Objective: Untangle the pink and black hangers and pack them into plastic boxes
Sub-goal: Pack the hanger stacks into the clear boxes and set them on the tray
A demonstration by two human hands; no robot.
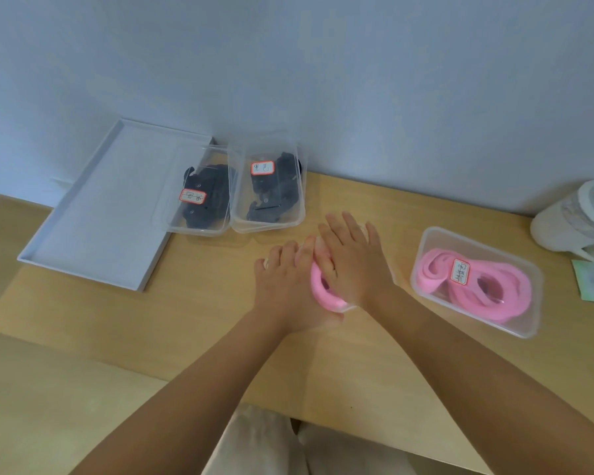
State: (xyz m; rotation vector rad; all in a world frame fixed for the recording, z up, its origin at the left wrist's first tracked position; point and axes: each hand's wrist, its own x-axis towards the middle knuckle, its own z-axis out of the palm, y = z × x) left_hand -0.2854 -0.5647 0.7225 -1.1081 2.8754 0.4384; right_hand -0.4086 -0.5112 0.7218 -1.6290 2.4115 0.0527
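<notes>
The left hand [285,281] and right hand [355,265] press flat, ungripping fingers [352,223] on a box [349,307] of pink hangers [323,293] beside the packed box [436,235], probably to snap its lid down.

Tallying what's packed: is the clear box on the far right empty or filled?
Filled: pink hangers lie coiled inside the clear box, seen through its plastic.

Bare left hand [285,286], bare right hand [354,265], arms [192,382] bare to the elbow, pale beige trousers [254,443]
</notes>
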